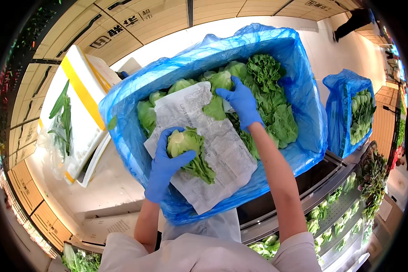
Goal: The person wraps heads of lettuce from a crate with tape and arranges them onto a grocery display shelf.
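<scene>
My left hand [165,158], in a blue glove, is wrapped round a head of lettuce [181,143], its pale stem end facing up and its leaves hanging to the right. This lettuce is over a printed newspaper sheet [222,154] spread across a large crate lined with blue plastic [136,131]. My right hand [241,102], gloved in blue too, is over the lettuces in the crate, thumb and index finger apart beside a pale green head [222,80]. A loose leaf [214,109] lies on the paper just below that hand; some of its fingers are hidden.
A white foam box with yellow tape [79,81] stands at left, with bagged green leaves [64,127] on it. To the right is a smaller blue-lined crate of greens [361,115]. Vegetable shelves [335,222] lie at lower right. A person's leg [351,25] shows at upper right.
</scene>
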{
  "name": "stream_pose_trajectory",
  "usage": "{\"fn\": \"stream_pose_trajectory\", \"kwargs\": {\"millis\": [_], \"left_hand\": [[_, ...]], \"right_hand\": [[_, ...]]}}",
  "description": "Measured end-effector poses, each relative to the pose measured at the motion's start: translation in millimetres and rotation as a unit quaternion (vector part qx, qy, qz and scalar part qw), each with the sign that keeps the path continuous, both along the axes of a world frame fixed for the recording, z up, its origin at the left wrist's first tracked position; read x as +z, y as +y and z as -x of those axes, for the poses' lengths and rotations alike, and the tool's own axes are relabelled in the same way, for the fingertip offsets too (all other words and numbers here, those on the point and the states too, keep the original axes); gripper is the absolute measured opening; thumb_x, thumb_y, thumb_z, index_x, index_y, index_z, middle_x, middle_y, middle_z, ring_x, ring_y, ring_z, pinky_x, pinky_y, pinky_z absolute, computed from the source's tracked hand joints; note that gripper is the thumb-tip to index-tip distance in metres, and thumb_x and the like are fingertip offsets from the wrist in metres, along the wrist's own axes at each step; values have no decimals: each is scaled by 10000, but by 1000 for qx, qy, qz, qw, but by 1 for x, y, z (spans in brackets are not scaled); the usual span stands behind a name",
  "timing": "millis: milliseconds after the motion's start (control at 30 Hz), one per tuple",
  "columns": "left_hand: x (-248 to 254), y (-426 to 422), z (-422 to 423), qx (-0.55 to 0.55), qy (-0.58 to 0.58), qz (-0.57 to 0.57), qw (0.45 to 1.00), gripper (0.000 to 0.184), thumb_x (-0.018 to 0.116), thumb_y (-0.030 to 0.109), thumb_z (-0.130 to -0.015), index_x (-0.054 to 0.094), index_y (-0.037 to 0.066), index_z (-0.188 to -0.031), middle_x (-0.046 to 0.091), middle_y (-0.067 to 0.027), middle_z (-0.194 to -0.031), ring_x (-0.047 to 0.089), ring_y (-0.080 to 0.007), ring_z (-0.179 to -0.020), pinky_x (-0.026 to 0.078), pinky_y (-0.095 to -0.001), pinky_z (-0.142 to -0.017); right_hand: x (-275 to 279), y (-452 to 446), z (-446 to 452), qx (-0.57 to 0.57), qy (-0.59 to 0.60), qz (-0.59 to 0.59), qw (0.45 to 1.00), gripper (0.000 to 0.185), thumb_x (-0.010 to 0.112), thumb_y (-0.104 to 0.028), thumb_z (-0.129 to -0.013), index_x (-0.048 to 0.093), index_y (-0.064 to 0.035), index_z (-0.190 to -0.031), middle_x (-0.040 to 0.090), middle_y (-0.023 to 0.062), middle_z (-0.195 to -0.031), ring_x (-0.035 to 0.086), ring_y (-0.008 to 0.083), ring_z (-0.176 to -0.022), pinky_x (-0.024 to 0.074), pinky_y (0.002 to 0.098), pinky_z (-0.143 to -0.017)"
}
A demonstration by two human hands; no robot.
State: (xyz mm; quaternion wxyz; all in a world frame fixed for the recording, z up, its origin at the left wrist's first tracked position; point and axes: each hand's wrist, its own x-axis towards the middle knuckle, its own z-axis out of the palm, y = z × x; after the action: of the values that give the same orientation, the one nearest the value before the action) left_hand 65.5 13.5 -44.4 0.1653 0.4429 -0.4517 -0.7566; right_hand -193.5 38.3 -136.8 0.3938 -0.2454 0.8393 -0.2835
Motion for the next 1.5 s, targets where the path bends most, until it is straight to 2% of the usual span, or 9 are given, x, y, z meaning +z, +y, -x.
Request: {"fn": "stream_pose_trajectory", "kwargs": {"millis": [133,267,333,500,700,900,1267,1400,1500], "left_hand": [[17,3,3,77,-13,-67,995,563,700,108,-742,431,75,-1235,540,-45,-1110,531,-133,-998,455,-284,-848],[18,-6,-8,115,47,-121,985,577,650,203,-803,386,96,-1304,530,-57,-1172,537,-146,-1041,462,-301,-867],[24,-20,-10,112,73,-275,952,600,597,309,-841,343,116,-1348,511,-61,-1231,531,-168,-1091,461,-316,-894],[33,-34,-1,-4,117,-237,965,589,578,368,-847,377,76,-1317,529,-63,-1205,537,-163,-1080,449,-294,-905],[85,-44,29,-97,97,-212,968,595,595,358,-830,407,23,-1284,552,-77,-1145,558,-166,-1014,442,-283,-889],[96,-16,45,-199,175,-230,936,693,609,370,-783,359,9,-1319,499,-102,-1222,503,-196,-1099,388,-310,-954],[111,-6,28,-143,57,-204,967,682,624,301,-784,310,11,-1315,448,-110,-1265,445,-220,-1165,359,-344,-986],[137,-3,38,-186,-21,-166,968,732,664,274,-757,282,22,-1328,430,-110,-1284,438,-223,-1168,347,-350,-998],[135,-9,13,-266,60,-139,952,836,738,312,-704,270,30,-1337,433,-118,-1255,420,-189,-1161,341,-308,-981]], "right_hand": [[20,19,-20,-47,20,2,999,768,732,-377,-682,420,-10,-1280,585,165,-1129,588,297,-980,447,374,-848],[64,57,-18,-163,-163,265,936,518,650,-90,-790,446,-20,-1262,591,75,-1060,570,152,-909,454,267,-799],[104,76,-13,-193,-128,267,935,512,653,-99,-789,456,-27,-1256,591,71,-1058,568,147,-913,445,266,-817],[183,130,29,-151,8,223,963,576,686,-104,-753,443,-12,-1267,589,90,-1072,560,153,-958,441,279,-847],[269,128,43,-74,-172,41,981,646,729,-194,-682,474,14,-1238,596,98,-1069,558,181,-980,422,288,-865],[258,94,-6,95,-262,0,960,676,749,-247,-708,452,-1,-1262,610,74,-1019,566,133,-907,444,255,-801],[269,112,-26,63,-217,-2,974,714,754,-286,-699,441,-4,-1276,621,83,-1023,585,152,-893,457,284,-831],[264,106,-38,157,-7,-89,984,742,732,-349,-691,434,-15,-1282,631,122,-1017,596,179,-908,453,295,-825],[269,113,-34,101,-147,15,984,722,743,-304,-696,433,-37,-1291,619,120,-1057,584,170,-946,444,299,-859]]}}
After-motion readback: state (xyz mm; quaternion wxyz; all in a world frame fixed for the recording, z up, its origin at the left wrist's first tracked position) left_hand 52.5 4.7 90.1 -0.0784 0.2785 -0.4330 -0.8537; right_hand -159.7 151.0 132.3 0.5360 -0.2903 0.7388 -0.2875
